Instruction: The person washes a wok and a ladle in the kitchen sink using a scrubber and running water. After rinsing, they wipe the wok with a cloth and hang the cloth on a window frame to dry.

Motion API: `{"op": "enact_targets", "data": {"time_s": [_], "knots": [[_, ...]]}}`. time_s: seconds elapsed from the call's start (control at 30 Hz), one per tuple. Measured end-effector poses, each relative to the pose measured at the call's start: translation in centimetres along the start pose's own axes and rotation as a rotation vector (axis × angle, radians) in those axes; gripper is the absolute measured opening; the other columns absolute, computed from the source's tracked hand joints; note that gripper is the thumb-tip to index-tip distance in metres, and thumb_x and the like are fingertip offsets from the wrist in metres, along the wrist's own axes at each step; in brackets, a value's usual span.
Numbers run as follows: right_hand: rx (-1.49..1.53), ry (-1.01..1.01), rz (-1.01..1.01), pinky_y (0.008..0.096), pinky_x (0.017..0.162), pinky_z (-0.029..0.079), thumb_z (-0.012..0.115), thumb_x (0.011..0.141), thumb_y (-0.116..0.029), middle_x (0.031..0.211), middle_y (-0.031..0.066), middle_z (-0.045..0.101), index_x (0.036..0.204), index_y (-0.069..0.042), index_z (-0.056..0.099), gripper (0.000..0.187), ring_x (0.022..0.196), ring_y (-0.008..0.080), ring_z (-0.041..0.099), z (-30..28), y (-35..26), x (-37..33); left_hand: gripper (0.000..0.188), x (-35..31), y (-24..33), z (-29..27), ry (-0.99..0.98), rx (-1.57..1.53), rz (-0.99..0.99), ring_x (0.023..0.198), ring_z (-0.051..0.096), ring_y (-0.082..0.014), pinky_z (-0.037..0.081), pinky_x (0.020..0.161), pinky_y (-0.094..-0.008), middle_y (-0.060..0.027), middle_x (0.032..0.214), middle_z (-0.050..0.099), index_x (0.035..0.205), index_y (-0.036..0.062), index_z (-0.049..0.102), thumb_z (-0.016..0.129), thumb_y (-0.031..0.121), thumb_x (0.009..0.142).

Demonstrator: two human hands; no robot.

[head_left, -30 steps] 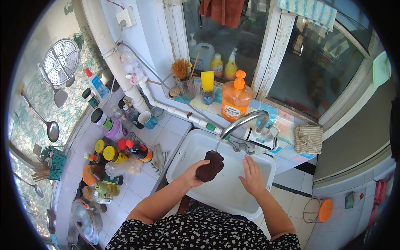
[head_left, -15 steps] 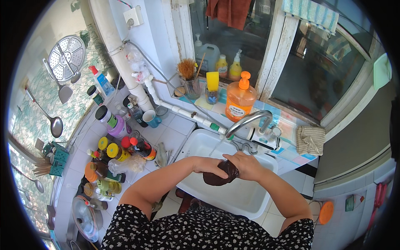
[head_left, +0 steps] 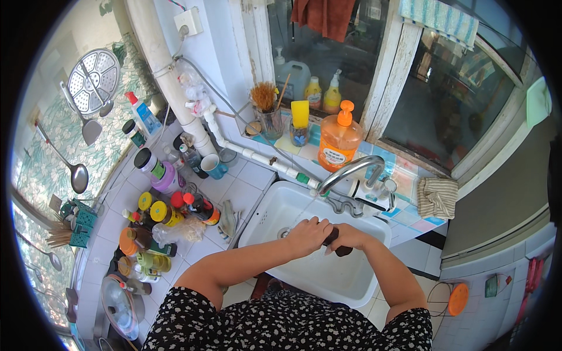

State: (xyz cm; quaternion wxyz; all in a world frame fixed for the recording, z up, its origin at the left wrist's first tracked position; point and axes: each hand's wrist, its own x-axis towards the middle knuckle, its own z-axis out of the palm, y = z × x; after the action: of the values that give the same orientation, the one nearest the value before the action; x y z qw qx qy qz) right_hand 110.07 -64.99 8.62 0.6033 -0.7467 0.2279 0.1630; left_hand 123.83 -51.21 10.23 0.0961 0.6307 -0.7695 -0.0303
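Note:
Over the white sink (head_left: 328,284), both of my hands grip a wadded dark brown cloth (head_left: 343,251). The fingers of my left hand (head_left: 310,237) are wrapped round one part of it. My right hand (head_left: 348,236) is closed round the other part, right beside the left. Only small bits of the cloth show between and below the hands; the rest is hidden. The curved metal faucet (head_left: 351,166) arches over the sink just beyond my hands. Left of them, the drain (head_left: 284,232) is partly in sight.
An orange soap pump bottle (head_left: 338,143) stands behind the faucet. A folded striped cloth (head_left: 437,198) lies to its right. Several bottles and jars (head_left: 167,213) crowd the tiled counter at left, with a blue mug (head_left: 214,168) and a crumpled cloth (head_left: 229,219) nearer the sink.
Both hands have shifted slightly right, and the left has turned so its knuckles face up. The cloth, a rounded bundle before, is now squeezed smaller and mostly covered by my hands.

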Motion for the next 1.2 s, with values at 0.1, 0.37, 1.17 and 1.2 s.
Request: {"op": "enact_targets", "data": {"time_s": [0.1,0.37,1.17,1.2], "knots": [[0.004,0.115,-0.03,0.0322,0.078,0.046,0.077,0.055,-0.019,0.108,0.0097,0.055,0.118,-0.009,0.052,0.069,0.086,0.0217,0.06,-0.3,1.2,-0.3,0.049,0.7,0.4,0.1,-0.014,-0.179,-0.139,0.091,0.058,-0.0304,0.051,0.069,-0.0376,-0.0102,0.098,0.058,0.104,0.004,0.051,0.074,0.025,0.066],[-0.518,0.505,-0.55,0.0434,0.101,0.037,0.075,0.063,-0.014,0.139,0.0184,0.024,0.14,-0.016,0.026,0.092,0.125,0.0394,0.033,2.0,-1.2,-5.4,0.043,0.7,-2.5,-0.3,-0.429,-1.604,-0.708,0.083,0.061,-0.0176,0.05,0.068,-0.031,-0.0078,0.098,0.06,0.112,0.0053,0.055,0.065,0.027,0.076],[-1.046,0.668,-0.455,0.034,0.062,0.05,0.069,0.059,-0.01,0.087,0.0052,0.06,0.091,-0.011,0.058,0.035,0.08,0.025,0.061,0.9,-3.3,-7.1,0.047,0.8,-0.2,-4.5,-0.675,-1.249,-0.049,0.084,0.053,-0.0145,0.046,0.074,-0.0295,-0.0066,0.095,0.055,0.112,0.0012,0.045,0.065,0.026,0.077],[-1.03,0.667,-0.401,0.034,0.061,0.05,0.068,0.059,-0.009,0.086,0.0055,0.06,0.089,-0.011,0.057,0.032,0.079,0.0253,0.061,0.7,-2.9,-7.4,0.048,0.7,0.1,-4.1,-0.603,-1.112,-0.04,0.083,0.051,-0.0138,0.045,0.075,-0.0295,-0.0053,0.094,0.054,0.112,0.0019,0.044,0.066,0.024,0.077]]}}
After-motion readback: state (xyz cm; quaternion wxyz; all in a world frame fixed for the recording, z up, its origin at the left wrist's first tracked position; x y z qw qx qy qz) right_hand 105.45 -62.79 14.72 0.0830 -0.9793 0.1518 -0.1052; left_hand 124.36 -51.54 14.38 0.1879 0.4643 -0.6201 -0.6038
